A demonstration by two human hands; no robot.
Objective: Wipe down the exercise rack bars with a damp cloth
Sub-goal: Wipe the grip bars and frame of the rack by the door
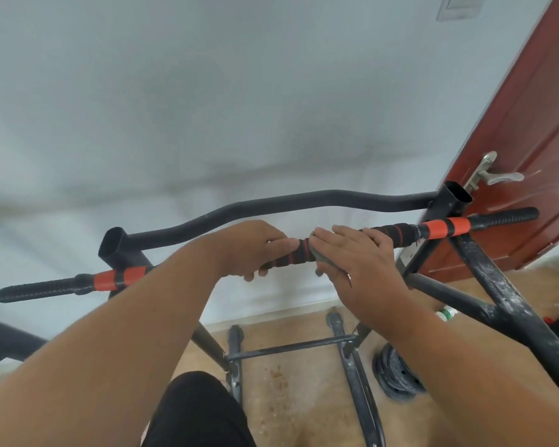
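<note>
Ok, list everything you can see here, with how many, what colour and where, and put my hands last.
Front bar: one, black with orange bands and red-striped foam, running across the middle.
Curved rear bar: one, black, behind the front bar.
Rack uprights and braces: several, black with white scuffs, mostly right and below.
Cloth: one, grey-green, on the front bar under the right hand.
Door: one, red-brown, upper right, with a silver handle.
Weight plates: a dark stack on the floor, lower right; count unclear.
Bottle: one, white and green, on the floor at right.
Left hand: grips the foam.
Right hand: presses the cloth on the bar.
</note>
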